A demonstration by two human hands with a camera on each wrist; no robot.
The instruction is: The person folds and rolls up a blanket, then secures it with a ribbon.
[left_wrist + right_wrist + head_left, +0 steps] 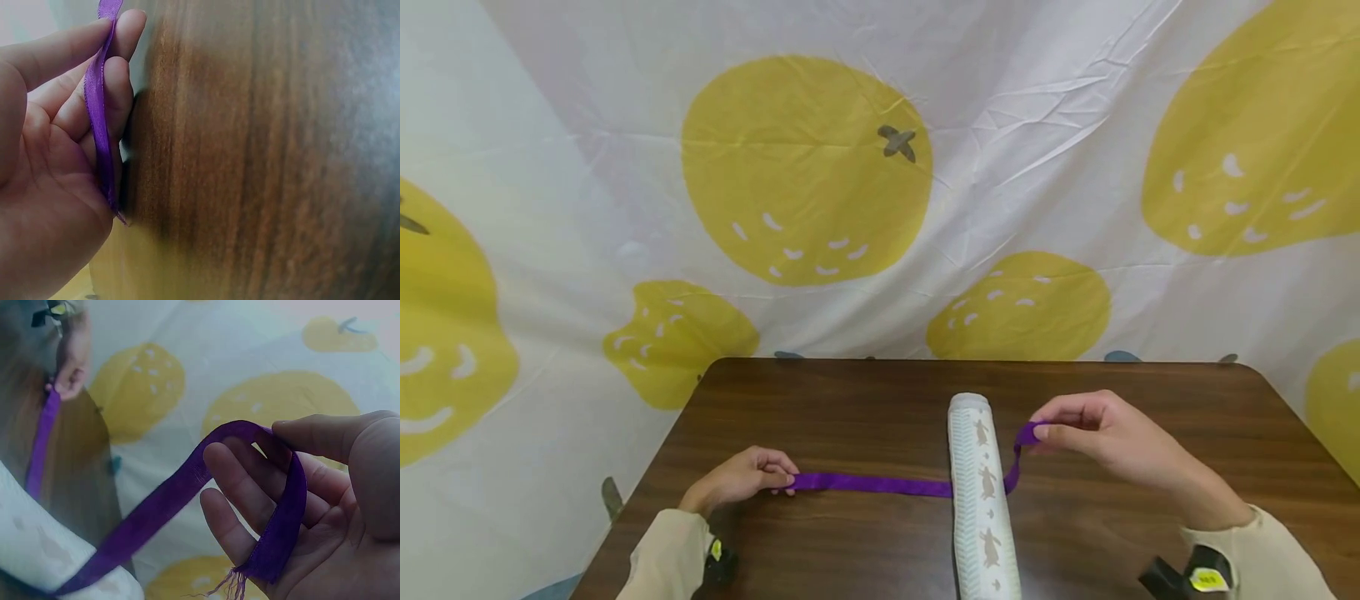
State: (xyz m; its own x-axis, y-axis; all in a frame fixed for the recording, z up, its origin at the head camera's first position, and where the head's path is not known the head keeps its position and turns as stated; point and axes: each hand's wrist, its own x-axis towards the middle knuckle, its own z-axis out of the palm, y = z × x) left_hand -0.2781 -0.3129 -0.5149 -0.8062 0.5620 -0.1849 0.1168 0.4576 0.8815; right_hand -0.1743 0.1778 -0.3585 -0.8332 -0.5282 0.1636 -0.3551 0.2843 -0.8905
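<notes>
A purple ribbon [872,484] runs across the table and passes beneath a rolled cloth [985,500], white with brown animal prints and a pale blue-green zigzag band. My left hand [747,481] pinches the ribbon's left end between thumb and fingers; in the left wrist view its tail [94,106] lies along the palm. On the roll's other side, my right hand [1108,433] pinches the right part, raised above the tabletop. The right wrist view shows the frayed end [275,550] hanging past the thumb over the palm. The ribbon's stretch under the roll is hidden.
The dark brown wooden table [820,408] has rounded far corners. Behind it hangs a white curtain [1030,192] printed with yellow fruit. Black wrist devices [722,560] sit at both cream sleeves [1277,558].
</notes>
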